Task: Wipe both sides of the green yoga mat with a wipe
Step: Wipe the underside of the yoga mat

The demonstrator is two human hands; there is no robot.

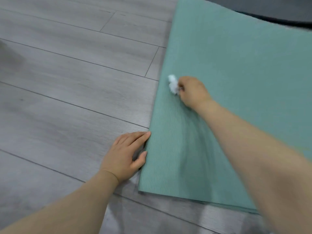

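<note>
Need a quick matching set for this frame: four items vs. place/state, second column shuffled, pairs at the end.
Items:
1. left hand
2. right hand
3. wipe
4. green yoga mat

Places/states:
A. crumpled, white, pinched in fingers
B. spread flat on the grey plank floor
C. fingers straight, resting on the floor at the mat's left edge
D. on the mat near its left edge, gripping something white

Pairs: 1-C, 2-D, 3-A, 4-B
</note>
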